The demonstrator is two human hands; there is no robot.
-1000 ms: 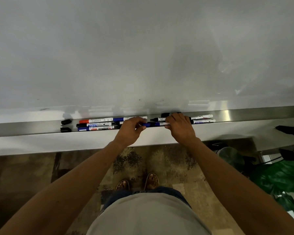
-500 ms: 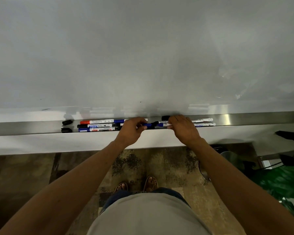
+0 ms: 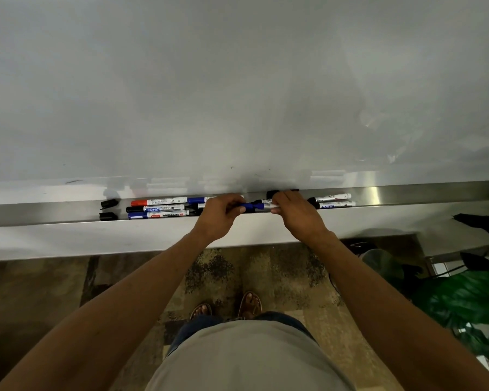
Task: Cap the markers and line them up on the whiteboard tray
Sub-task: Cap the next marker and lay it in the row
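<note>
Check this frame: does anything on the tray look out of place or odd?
Yes. Two loose black caps lie at the tray's left end, apart from the markers. The three markers beside them are bunched side by side rather than in one line. Both hands hold a blue marker.

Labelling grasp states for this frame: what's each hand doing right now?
Left hand: closed, gripping the blue plastic marker cap.
Right hand: closed, gripping the white-barrelled marker.

The tray (image 3: 407, 193) looks like brushed metal with a dull sheen; the whiteboard (image 3: 237, 80) is smooth, glossy; markers (image 3: 158, 207) seem plastic.
</note>
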